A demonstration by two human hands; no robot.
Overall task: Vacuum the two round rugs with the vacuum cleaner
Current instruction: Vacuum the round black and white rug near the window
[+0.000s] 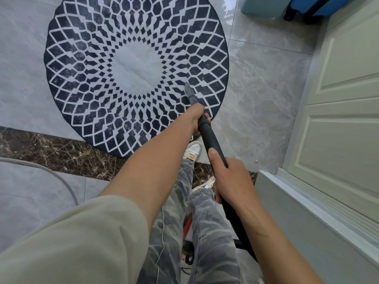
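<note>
A round rug (86, 64) with a dark blue and white diamond pattern lies on the grey tile floor, filling the upper left. A black vacuum wand (209, 138) slants from the lower right up to a narrow nozzle tip (187, 87) resting on the rug's right part. My left hand (198, 117) grips the wand near the nozzle end. My right hand (231, 177) grips the wand lower down, thumb laid along the tube. Only this one rug is in view. Part of a red and black vacuum body (187, 242) shows between my legs.
A white panelled door (344, 124) and its frame stand close on the right. A blue object with wheels (307, 9) sits at the top right. A grey cable (61, 177) curves over the floor at the left. A dark marble strip (51, 150) crosses below the rug.
</note>
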